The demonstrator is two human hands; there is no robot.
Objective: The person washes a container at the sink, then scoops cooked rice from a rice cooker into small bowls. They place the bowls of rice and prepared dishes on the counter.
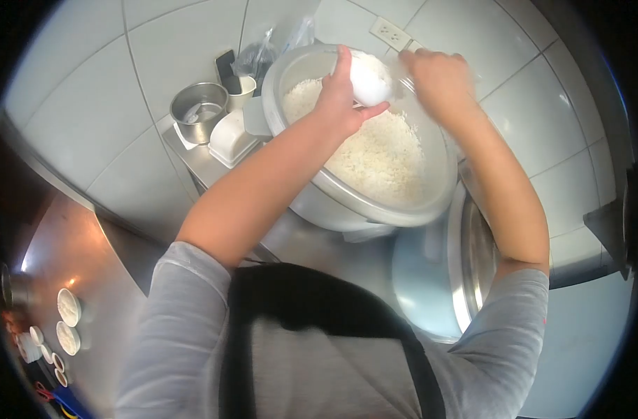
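Note:
My left hand grips a small white bowl, tilted, with white rice in it. The bowl is over a large rice cooker whose lid area is uncovered and which holds a broad bed of cooked rice. My right hand is closed beside the bowl, above the cooker's far right rim. Something pale and smeared by motion shows at its fingers, and I cannot make out what it is.
Left of the cooker stand a metal pot, a white plastic holder and a cup with a dark phone-like object. A large round container is at right. Filled bowls sit on the steel counter. A wall outlet is behind.

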